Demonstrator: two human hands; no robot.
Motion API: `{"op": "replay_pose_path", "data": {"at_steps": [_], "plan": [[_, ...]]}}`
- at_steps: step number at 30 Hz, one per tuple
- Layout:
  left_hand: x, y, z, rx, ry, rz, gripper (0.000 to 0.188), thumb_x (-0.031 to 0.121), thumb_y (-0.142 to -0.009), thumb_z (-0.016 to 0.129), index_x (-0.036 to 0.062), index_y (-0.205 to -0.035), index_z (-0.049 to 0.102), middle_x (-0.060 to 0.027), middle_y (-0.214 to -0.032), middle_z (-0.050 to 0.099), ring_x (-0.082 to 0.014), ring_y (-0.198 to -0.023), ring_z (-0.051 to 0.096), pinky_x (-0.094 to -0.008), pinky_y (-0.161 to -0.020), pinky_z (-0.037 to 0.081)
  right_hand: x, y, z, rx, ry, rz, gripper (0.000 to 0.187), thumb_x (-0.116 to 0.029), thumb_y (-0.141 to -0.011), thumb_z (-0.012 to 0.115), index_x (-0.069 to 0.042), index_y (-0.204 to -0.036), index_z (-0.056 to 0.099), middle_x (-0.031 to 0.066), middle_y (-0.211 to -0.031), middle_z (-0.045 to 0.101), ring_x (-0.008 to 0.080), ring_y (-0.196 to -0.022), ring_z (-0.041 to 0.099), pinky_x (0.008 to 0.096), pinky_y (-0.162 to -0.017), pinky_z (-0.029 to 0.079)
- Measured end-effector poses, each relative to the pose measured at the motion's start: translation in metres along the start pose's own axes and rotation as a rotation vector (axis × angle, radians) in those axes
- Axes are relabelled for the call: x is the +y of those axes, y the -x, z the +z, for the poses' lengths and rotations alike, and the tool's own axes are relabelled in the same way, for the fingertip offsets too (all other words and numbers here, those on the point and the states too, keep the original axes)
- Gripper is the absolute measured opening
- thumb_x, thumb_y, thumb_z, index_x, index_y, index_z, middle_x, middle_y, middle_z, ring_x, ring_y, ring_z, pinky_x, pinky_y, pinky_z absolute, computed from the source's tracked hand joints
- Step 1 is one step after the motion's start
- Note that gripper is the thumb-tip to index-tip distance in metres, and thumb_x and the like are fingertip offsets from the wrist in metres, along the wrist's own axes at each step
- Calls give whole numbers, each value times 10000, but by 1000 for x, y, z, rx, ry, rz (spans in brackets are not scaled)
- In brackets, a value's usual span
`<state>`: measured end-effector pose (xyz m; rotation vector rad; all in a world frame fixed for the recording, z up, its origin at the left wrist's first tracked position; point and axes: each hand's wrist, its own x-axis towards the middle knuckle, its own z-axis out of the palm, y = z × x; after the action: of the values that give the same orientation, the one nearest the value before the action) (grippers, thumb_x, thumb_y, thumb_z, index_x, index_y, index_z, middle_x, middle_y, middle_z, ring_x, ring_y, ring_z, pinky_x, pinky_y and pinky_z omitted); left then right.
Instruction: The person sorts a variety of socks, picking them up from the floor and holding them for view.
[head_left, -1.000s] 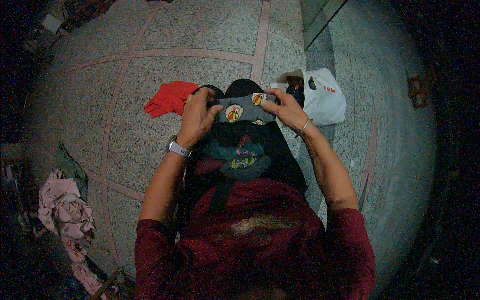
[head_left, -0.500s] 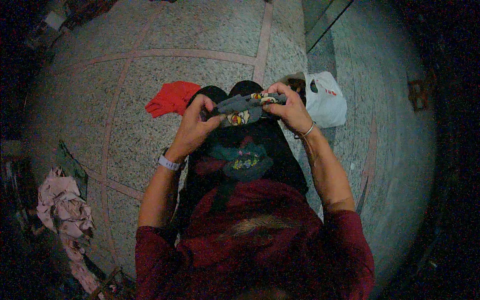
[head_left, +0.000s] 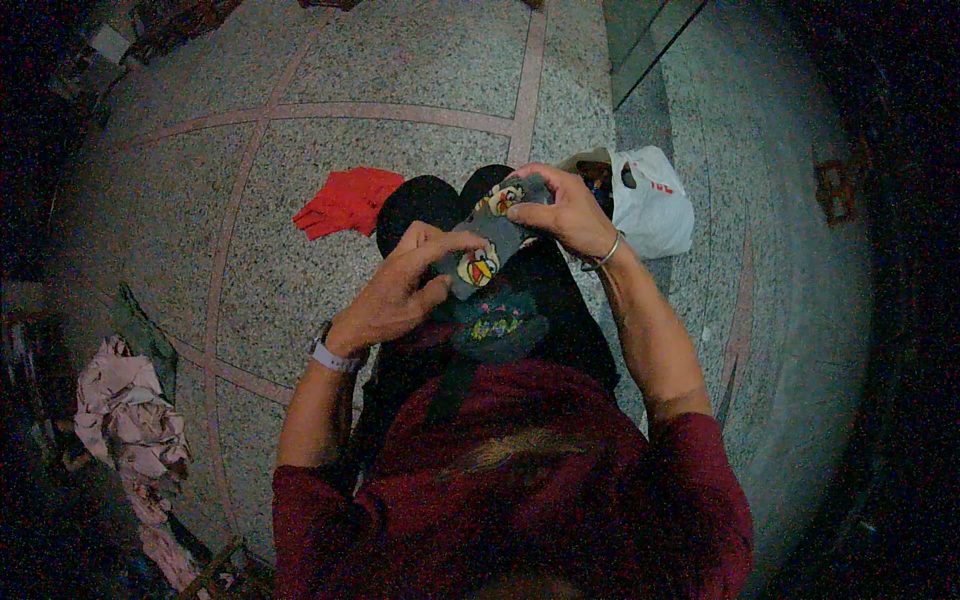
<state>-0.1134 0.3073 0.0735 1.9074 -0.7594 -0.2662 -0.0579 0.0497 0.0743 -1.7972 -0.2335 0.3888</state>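
Over my lap I hold a small grey cloth printed with cartoon bird faces, sock-like in size. My right hand pinches its upper right end between thumb and fingers. At the lower left end, the thumb and forefinger of my left hand are closed on the edge, beside a bird face with a yellow beak. Closer to my body, a dark teal cloth with a colourful flower-like print lies on my black-clad thighs; neither hand touches it.
On the speckled floor, a red cloth lies left of my knees. A white plastic bag stands at the right, beside a darker open bag. Crumpled pale pink cloth and a greenish cloth are at the lower left.
The grey cloth has gone from bunched and level to flatter and slanted, showing more of its bird faces. My left hand has moved down and toward my body; the right stays near the upper end.
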Motion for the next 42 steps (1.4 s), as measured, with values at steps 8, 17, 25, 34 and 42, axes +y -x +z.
{"op": "replay_pose_path", "data": {"at_steps": [8, 17, 25, 34, 42], "plan": [[-7, 0, 12, 25, -41, -49, 580, 17, -724, 506, 99, -1298, 530, -106, -868, 426, -238, -818, 433, -306, -790, 387, -20, -1, 6, -70, 91, 62, 331, -104, -746, 731, -27, -1046, 613, -6, -898, 649, 73, -781, 566, 235, -703, 468], [-7, 2, 12, 58, 127, -40, 629, -6, -693, 506, 95, -1314, 515, -136, -1296, 513, -305, -1256, 438, -386, -1090, 291, -19, 5, 4, -90, -78, -35, 318, -188, -851, 656, -25, -1120, 606, 56, -1065, 614, 122, -972, 557, 273, -850, 458], [-11, 7, 14, 90, 298, -50, 601, -42, -723, 470, 59, -1314, 509, -86, -1331, 499, -238, -1293, 413, -354, -1096, 285, -17, 12, -13, -152, -344, 61, 376, -160, -904, 571, -32, -1254, 520, 51, -1067, 613, 103, -883, 599, 211, -700, 497], [-4, 4, 17, 74, 432, -163, 672, -67, -675, 447, 50, -1336, 485, -106, -1368, 460, -237, -1316, 391, -332, -1098, 266, 0, 12, -16, -164, -513, 57, 289, -13, -866, 571, -23, -1154, 581, 55, -1096, 615, 108, -911, 602, 214, -717, 501], [0, -1, 15, 80, 351, -134, 675, -75, -672, 440, 64, -1331, 490, -117, -1362, 450, -249, -1316, 384, -333, -1106, 250, -23, 14, -12, -200, -78, -74, 327, -67, -815, 675, -15, -1128, 597, 55, -1153, 578, 135, -1090, 522, 286, -964, 405]]}}
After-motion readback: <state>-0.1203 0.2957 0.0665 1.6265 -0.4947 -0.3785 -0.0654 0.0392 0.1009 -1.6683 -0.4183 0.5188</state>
